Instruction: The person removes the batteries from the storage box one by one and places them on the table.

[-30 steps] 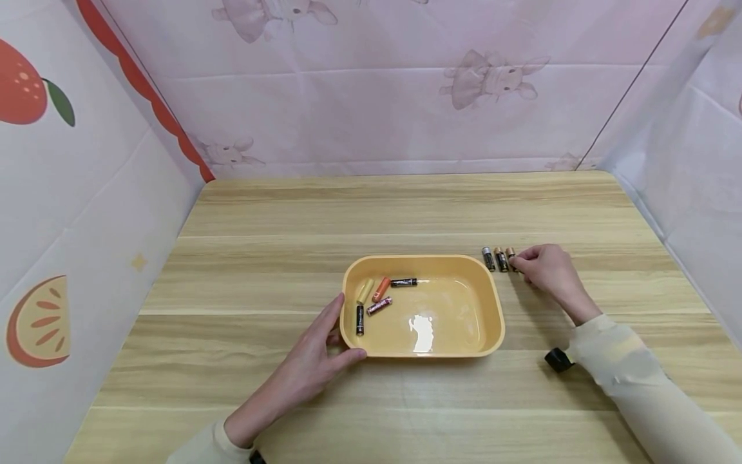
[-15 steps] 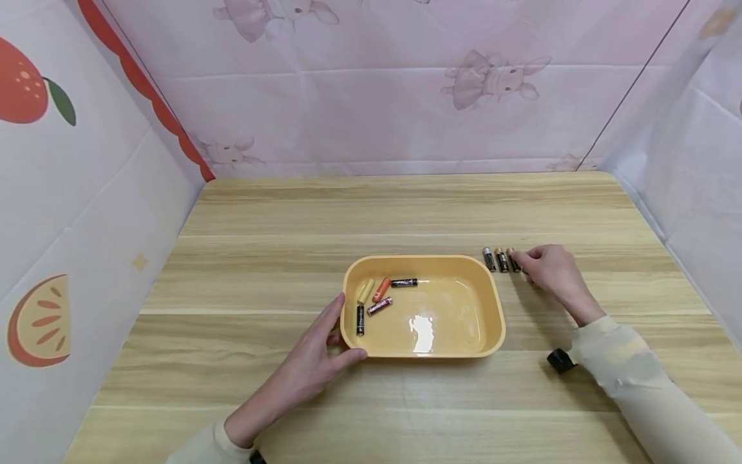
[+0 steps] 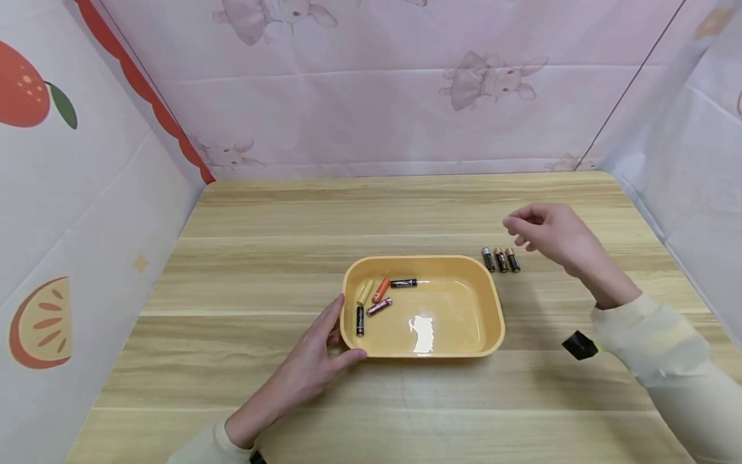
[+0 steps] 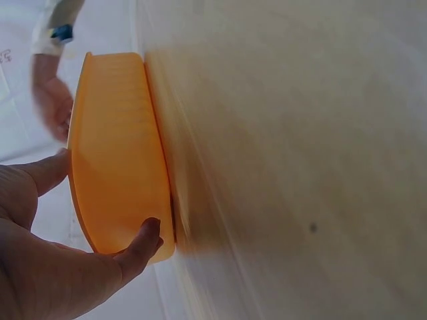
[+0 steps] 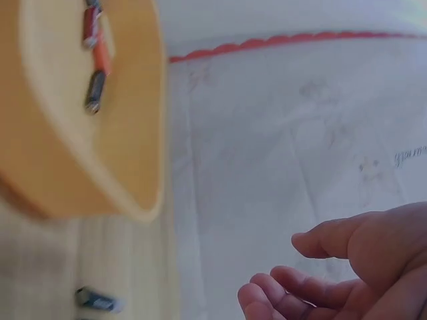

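Observation:
A yellow plastic bin (image 3: pixel 452 352) stands on the table with several batteries inside, among them a yellow battery (image 3: pixel 365 292), an orange battery (image 3: pixel 381 289) and a dark red battery (image 3: pixel 379 306). My left hand (image 3: pixel 310 357) holds the bin's left end near the front corner, thumb and fingers spread around its wall. Just right of the bin, three batteries lie side by side: a silver-topped battery (image 3: pixel 489 260) and two copper-topped black batteries (image 3: pixel 513 260). Above and behind them hovers my right hand (image 3: pixel 556 238), fingers loosely bent; in the right wrist view nothing is between thumb and fingers.
The wood-grain table (image 3: pixel 232 258) is bounded by a pink printed sheet (image 3: pixel 371 116) at the back and white sheets on both sides. A black wrist device (image 3: pixel 580 346) hangs under the right sleeve.
My right hand has let go of the rightmost battery of the row and moved up, away from the table. The left hand, the bin and its contents stay put.

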`<state>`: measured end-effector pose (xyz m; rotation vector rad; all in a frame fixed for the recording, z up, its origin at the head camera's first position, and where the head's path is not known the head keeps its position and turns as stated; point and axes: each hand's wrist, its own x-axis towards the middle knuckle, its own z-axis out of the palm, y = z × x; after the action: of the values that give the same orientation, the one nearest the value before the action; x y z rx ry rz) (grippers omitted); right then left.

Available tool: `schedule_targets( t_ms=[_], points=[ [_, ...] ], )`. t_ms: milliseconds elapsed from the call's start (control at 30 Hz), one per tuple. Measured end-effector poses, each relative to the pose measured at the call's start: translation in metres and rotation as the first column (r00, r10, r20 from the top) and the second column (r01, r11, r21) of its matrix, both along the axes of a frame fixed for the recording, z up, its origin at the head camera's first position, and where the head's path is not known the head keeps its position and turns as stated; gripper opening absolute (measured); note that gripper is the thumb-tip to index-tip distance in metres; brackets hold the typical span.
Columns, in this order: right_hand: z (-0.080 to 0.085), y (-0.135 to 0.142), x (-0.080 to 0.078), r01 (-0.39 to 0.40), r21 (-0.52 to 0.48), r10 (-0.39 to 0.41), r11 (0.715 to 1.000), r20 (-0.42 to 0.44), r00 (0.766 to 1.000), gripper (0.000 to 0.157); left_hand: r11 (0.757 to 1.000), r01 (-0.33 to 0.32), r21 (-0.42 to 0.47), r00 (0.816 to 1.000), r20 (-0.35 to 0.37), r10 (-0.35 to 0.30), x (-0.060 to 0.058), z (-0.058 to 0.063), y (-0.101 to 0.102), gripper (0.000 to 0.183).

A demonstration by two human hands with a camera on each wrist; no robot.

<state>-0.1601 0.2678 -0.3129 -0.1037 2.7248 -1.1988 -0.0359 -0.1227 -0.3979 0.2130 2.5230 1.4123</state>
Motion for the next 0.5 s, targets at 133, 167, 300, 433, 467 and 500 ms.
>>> schedule_targets(
  t_ms=[133,167,300,433,467,500],
  points=[
    [0.021,-0.016,-0.001,-0.064,-0.023,0.064,0.998,-0.008,0.998,0.046,1.000,0.000,-0.002,1.000,-0.003,0.000,0.000,0.000,0.000,0.100],
    [0.025,-0.021,-0.001,-0.077,-0.030,0.077,0.997,-0.006,0.997,0.046,1.000,-0.001,-0.001,1.000,-0.004,0.001,0.000,0.000,0.000,0.099],
    [0.038,-0.041,0.001,-0.121,-0.041,0.121,0.992,-0.010,0.993,0.042,1.000,-0.001,0.006,1.000,0.000,0.001,0.000,0.000,0.000,0.100],
    [0.046,-0.059,0.003,-0.167,-0.044,0.167,0.985,-0.009,0.986,0.037,1.000,0.002,0.021,1.000,0.001,-0.002,0.000,0.000,0.000,0.099],
    [0.047,-0.064,0.004,-0.181,-0.044,0.181,0.982,-0.007,0.983,0.036,1.000,0.002,0.024,1.000,0.001,-0.002,0.000,0.000,0.000,0.099],
    [0.048,-0.069,0.004,-0.197,-0.042,0.196,0.980,-0.007,0.980,0.035,1.000,0.002,0.027,1.000,0.000,-0.002,0.001,0.000,0.000,0.098]
  ],
)
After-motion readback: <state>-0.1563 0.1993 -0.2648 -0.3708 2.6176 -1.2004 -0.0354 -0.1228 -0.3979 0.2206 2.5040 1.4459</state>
